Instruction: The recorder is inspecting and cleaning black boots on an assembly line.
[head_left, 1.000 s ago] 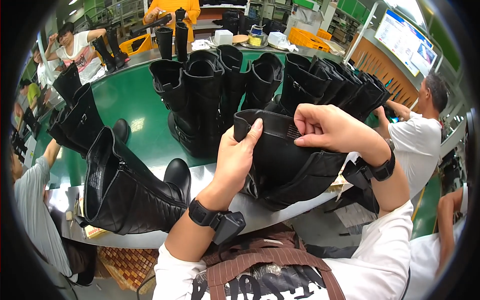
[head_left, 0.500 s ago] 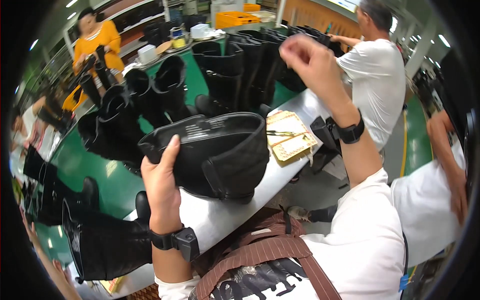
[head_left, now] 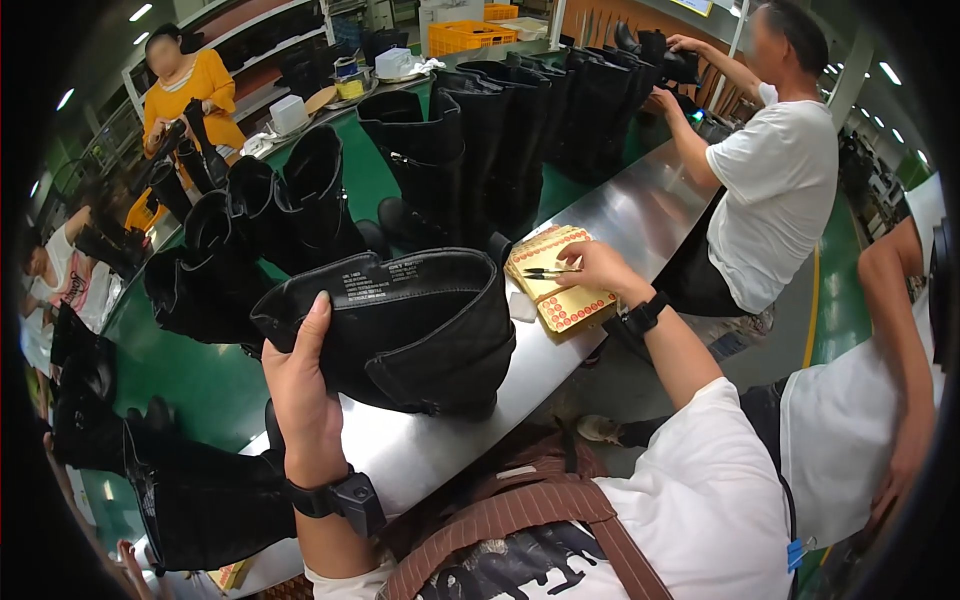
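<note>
One left hand (head_left: 303,398) clamps a black boot (head_left: 445,365), which could tip if that lone grip slackens; whether the right hand (head_left: 604,268) pinches the pen (head_left: 541,273) is unclear.

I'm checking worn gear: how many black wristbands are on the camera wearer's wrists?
2: the left wristband, below the left hand holding a boot; the right wristband, by the right hand.

The boot (head_left: 440,340) in your left hand (head_left: 305,395) is black, pale-lettered inside, while the bundle (head_left: 588,312) by your right hand (head_left: 605,272) is yellow dotted with red, the tabletop (head_left: 195,390) beyond them green, and your apron (head_left: 545,503) below pinstriped brown.
</note>
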Available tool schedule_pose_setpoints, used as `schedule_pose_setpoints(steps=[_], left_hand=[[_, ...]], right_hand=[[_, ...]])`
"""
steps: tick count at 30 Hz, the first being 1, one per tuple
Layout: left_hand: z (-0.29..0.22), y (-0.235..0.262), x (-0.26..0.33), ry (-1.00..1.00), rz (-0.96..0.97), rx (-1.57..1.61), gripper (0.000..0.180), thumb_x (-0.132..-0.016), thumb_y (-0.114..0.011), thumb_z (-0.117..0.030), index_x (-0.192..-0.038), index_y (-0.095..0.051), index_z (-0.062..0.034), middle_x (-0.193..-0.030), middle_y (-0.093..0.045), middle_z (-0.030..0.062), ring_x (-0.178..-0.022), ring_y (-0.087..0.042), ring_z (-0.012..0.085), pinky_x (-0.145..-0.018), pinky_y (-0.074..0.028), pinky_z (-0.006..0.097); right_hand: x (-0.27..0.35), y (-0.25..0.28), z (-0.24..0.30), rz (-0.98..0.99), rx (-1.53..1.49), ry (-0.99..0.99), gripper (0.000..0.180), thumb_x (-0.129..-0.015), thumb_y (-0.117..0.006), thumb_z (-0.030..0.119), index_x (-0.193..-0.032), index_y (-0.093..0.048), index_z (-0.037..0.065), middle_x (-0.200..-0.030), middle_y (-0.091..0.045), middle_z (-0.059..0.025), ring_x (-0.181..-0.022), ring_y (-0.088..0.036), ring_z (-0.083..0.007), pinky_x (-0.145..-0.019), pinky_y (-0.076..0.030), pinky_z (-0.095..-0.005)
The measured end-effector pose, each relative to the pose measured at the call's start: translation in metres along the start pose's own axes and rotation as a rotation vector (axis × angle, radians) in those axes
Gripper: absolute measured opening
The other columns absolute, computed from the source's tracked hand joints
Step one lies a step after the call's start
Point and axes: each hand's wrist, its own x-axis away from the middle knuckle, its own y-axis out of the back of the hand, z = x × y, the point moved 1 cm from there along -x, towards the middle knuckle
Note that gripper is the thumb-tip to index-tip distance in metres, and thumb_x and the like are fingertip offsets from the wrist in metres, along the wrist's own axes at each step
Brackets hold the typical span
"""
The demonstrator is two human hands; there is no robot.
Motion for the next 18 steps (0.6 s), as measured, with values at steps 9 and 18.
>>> schedule_pose_setpoints(steps=[9, 18], left_hand=[[0.000, -0.008, 0.001, -0.021, -0.011, -0.002, 0.016, -0.090, -0.066, -0.008, -0.104, -0.064, -0.0014, -0.100, -0.068, 0.0062, -0.090, -0.065, 0.0144, -0.084, -0.051, 0.027], [0.002, -0.007, 0.001, -0.015, -0.042, -0.060, 0.014, -0.088, -0.068, -0.006, -0.101, -0.066, -0.0013, -0.095, -0.068, 0.0044, -0.084, -0.065, 0.0115, -0.080, -0.052, 0.025]], right_hand=[[0.017, -0.005, 0.011, -0.380, 0.210, 0.211, 0.023, -0.074, -0.074, 0.015, -0.094, -0.072, 0.004, -0.089, -0.070, -0.0126, -0.082, -0.066, -0.0283, -0.076, -0.052, -0.0380], [0.028, -0.029, 0.022, -0.259, -0.049, 0.053, 0.011, -0.077, -0.070, 0.008, -0.085, -0.071, 0.002, -0.082, -0.069, -0.0190, -0.077, -0.067, -0.0320, -0.071, -0.051, -0.0386]])
